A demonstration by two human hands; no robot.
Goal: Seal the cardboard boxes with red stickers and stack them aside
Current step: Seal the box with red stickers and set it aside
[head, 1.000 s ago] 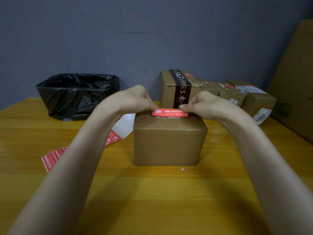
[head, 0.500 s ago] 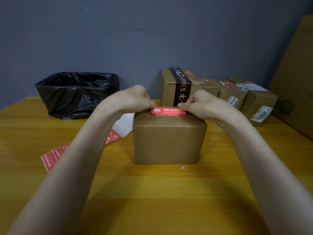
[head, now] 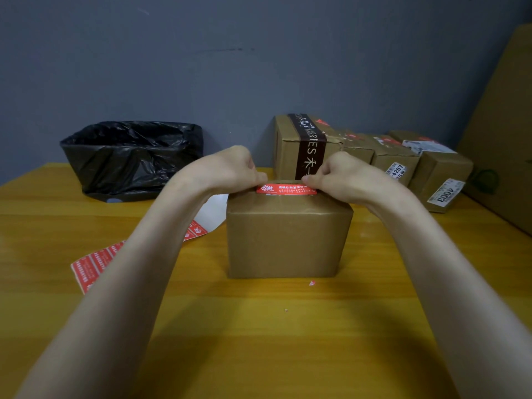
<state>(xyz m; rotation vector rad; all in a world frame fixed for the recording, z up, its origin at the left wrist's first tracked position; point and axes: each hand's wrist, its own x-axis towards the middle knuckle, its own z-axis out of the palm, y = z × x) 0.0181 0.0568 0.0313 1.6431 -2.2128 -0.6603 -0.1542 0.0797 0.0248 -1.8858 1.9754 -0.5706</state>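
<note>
Grip: your left hand (head: 230,168) and right hand (head: 339,174) pinch the red sticker (head: 286,189) ends.
Press: hold it taut — lay it flat on the box (head: 288,240).

5 boxes (head: 288,240), 2 hands (head: 230,168), 1 bin (head: 129,156)

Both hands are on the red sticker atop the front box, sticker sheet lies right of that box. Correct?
One error: the head view shows the sticker sheet on the table left of the front box, partly under the left forearm. The rest holds: left hand and right hand both pinch the red sticker on top of it.
</note>
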